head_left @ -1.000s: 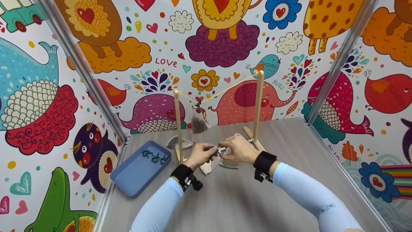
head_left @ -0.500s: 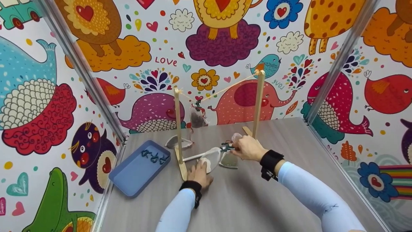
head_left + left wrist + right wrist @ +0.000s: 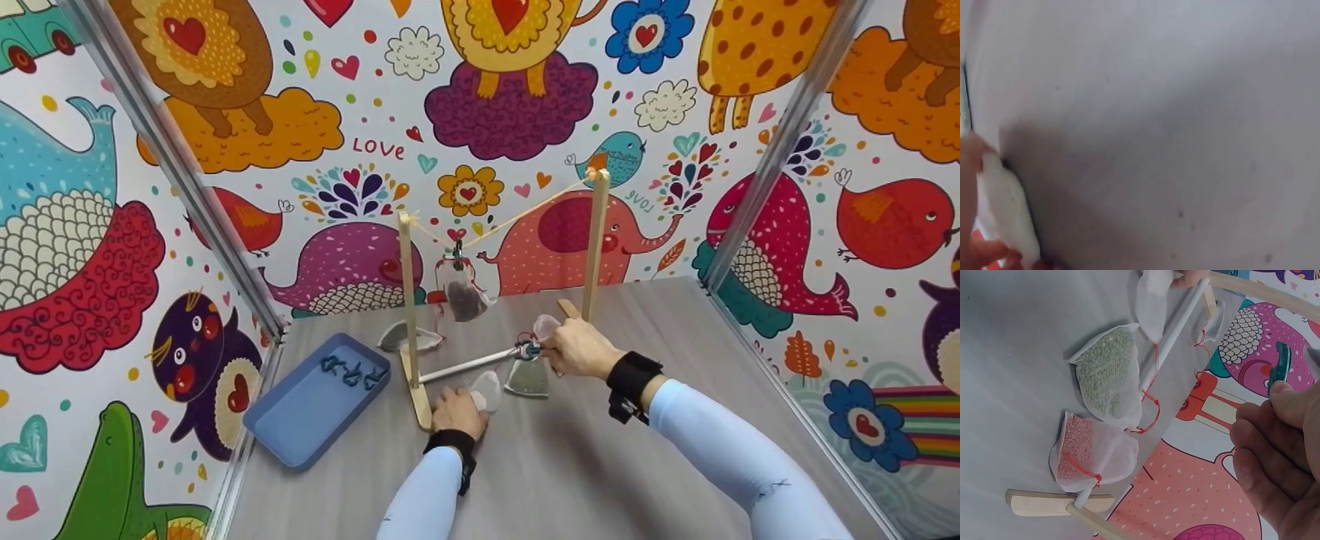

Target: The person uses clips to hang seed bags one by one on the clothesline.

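Observation:
My left hand (image 3: 457,414) pinches a white-filled mesh drawstring bag (image 3: 487,390) low over the table; in the left wrist view its fingers and the white bag (image 3: 1009,211) show at the left edge. My right hand (image 3: 585,349) holds a small dark green clip (image 3: 1280,370) between thumb and fingertip, over the bags near the right post. Below it lie a bag of green grains (image 3: 1106,365) and a bag of pink grains (image 3: 1086,450), both with red drawstrings. A bag with dark contents (image 3: 463,296) hangs by a clip (image 3: 458,255) from the string.
Two wooden posts (image 3: 409,300) on flat feet carry a sagging string (image 3: 525,214), with a white rod (image 3: 465,365) joining them low down. Another mesh bag (image 3: 409,337) lies behind the left post. At left, a blue tray (image 3: 300,420) holds 3 dark green clips (image 3: 352,375).
My hands were together over the middle of the stand; they have parted. The left has moved down to the white bag and shifted it toward me; the right has moved slightly right with the clip.

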`<state>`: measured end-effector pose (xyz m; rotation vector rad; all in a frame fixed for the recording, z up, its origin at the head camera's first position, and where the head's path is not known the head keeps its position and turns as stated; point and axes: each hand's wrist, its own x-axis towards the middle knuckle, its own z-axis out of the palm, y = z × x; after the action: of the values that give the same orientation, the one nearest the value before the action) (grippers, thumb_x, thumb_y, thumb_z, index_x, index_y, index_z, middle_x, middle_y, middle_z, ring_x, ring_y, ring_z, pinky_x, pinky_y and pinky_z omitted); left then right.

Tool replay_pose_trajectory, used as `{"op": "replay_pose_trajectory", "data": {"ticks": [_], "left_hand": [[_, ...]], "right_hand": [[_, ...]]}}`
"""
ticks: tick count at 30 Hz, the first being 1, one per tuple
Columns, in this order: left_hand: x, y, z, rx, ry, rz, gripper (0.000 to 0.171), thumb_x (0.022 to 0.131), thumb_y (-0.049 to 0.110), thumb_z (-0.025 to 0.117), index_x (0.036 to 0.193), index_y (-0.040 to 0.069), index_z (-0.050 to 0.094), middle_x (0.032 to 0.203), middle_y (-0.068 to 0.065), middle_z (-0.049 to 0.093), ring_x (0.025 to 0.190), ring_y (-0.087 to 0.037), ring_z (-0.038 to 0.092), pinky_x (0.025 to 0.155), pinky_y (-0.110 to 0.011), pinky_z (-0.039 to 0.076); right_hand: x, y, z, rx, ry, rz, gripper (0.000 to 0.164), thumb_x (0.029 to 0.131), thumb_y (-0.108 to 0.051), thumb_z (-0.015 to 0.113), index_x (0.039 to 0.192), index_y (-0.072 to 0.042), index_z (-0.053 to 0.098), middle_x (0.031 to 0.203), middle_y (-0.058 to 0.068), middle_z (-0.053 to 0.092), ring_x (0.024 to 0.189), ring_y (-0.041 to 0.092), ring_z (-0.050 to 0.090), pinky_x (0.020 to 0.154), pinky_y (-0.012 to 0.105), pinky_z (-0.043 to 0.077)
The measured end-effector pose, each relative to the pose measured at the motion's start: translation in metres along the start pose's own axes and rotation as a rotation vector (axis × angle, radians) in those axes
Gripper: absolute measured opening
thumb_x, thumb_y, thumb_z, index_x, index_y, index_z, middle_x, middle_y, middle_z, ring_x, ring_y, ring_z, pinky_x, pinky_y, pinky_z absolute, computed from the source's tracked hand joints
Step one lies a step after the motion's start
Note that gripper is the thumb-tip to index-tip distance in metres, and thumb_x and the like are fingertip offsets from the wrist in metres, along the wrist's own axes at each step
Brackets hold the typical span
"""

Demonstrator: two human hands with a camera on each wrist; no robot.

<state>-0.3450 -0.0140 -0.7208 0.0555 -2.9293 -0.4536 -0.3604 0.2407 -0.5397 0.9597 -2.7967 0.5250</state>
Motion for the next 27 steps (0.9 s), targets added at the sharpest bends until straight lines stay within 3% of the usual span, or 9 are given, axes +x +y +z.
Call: {"op": "replay_pose_trajectory", "data": {"ticks": [4, 6, 9, 10, 14, 17, 19, 21, 27], "left_hand": [[-0.002, -0.003, -0.001, -0.060, 0.031, -0.039, 0.042, 0.088, 0.025, 0.092, 0.111, -0.004, 0.074, 0.112, -0.025, 0.063, 0.091, -0.044, 0.072, 0.076, -0.055, 0.064], [0.001, -0.006, 0.002, -0.154, 0.023, -0.041, 0.035, 0.090, 0.020, 0.087, 0.112, -0.004, 0.073, 0.111, -0.026, 0.066, 0.088, -0.047, 0.074, 0.077, -0.058, 0.064], [0.011, -0.009, 0.016, -0.327, -0.016, -0.026, 0.031, 0.094, 0.017, 0.080, 0.116, -0.001, 0.067, 0.108, -0.027, 0.075, 0.092, -0.049, 0.078, 0.080, -0.061, 0.065], [0.013, -0.006, 0.013, -0.400, -0.036, -0.017, 0.032, 0.095, 0.015, 0.078, 0.119, -0.001, 0.066, 0.108, -0.028, 0.077, 0.096, -0.051, 0.079, 0.083, -0.062, 0.064], [0.038, 0.000, 0.043, -0.656, -0.061, 0.064, 0.036, 0.100, 0.020, 0.072, 0.130, 0.003, 0.064, 0.112, -0.026, 0.081, 0.099, -0.041, 0.081, 0.086, -0.056, 0.065], [0.039, 0.023, 0.006, -0.828, -0.141, 0.086, 0.043, 0.105, 0.022, 0.067, 0.142, 0.002, 0.060, 0.113, -0.023, 0.078, 0.081, -0.030, 0.079, 0.072, -0.048, 0.066], [0.031, 0.043, -0.043, -0.888, -0.196, 0.081, 0.046, 0.109, 0.024, 0.063, 0.149, 0.003, 0.057, 0.111, -0.021, 0.076, 0.071, -0.021, 0.074, 0.062, -0.037, 0.062], [0.024, 0.065, -0.095, -0.904, -0.221, 0.062, 0.046, 0.108, 0.018, 0.062, 0.149, 0.000, 0.056, 0.110, -0.023, 0.076, 0.070, -0.020, 0.072, 0.064, -0.036, 0.061], [0.040, 0.090, -0.142, -0.876, -0.098, 0.093, 0.041, 0.106, 0.018, 0.063, 0.144, 0.005, 0.061, 0.118, -0.021, 0.080, 0.096, -0.028, 0.078, 0.088, -0.043, 0.062]], "right_hand": [[0.002, 0.000, -0.003, 0.000, 0.017, -0.002, 0.005, 0.097, -0.007, 0.085, 0.097, -0.003, 0.088, 0.083, 0.008, 0.084, 0.073, 0.017, 0.067, 0.083, 0.048, 0.071], [0.004, 0.000, -0.006, -0.029, 0.044, 0.000, 0.007, 0.098, -0.009, 0.085, 0.093, -0.004, 0.087, 0.079, 0.008, 0.082, 0.084, 0.024, 0.071, 0.091, 0.055, 0.070], [0.009, 0.000, -0.016, -0.087, 0.068, 0.020, 0.010, 0.100, -0.011, 0.083, 0.092, -0.006, 0.086, 0.076, 0.009, 0.079, 0.087, 0.029, 0.068, 0.086, 0.052, 0.068], [0.011, 0.000, -0.019, -0.098, 0.070, 0.029, 0.011, 0.101, -0.011, 0.083, 0.092, -0.007, 0.086, 0.077, 0.010, 0.079, 0.083, 0.028, 0.067, 0.078, 0.046, 0.067], [0.024, -0.006, -0.039, -0.135, 0.086, 0.058, 0.009, 0.103, -0.007, 0.078, 0.097, -0.006, 0.086, 0.086, 0.011, 0.084, 0.072, 0.025, 0.071, 0.070, 0.042, 0.065], [0.035, -0.011, -0.054, -0.219, 0.126, 0.034, 0.010, 0.102, -0.005, 0.076, 0.094, -0.006, 0.081, 0.085, 0.013, 0.082, 0.075, 0.032, 0.077, 0.074, 0.052, 0.068], [0.044, -0.015, -0.064, -0.292, 0.164, 0.004, 0.011, 0.101, -0.002, 0.073, 0.092, -0.006, 0.077, 0.083, 0.014, 0.080, 0.078, 0.037, 0.078, 0.073, 0.055, 0.067], [0.052, -0.020, -0.076, -0.352, 0.198, -0.019, 0.010, 0.101, -0.001, 0.071, 0.093, -0.005, 0.077, 0.083, 0.014, 0.078, 0.079, 0.038, 0.078, 0.074, 0.055, 0.067], [0.080, -0.039, -0.116, -0.450, 0.282, -0.018, 0.014, 0.106, -0.004, 0.067, 0.108, 0.000, 0.080, 0.088, 0.017, 0.079, 0.083, 0.037, 0.078, 0.077, 0.051, 0.069]]}}
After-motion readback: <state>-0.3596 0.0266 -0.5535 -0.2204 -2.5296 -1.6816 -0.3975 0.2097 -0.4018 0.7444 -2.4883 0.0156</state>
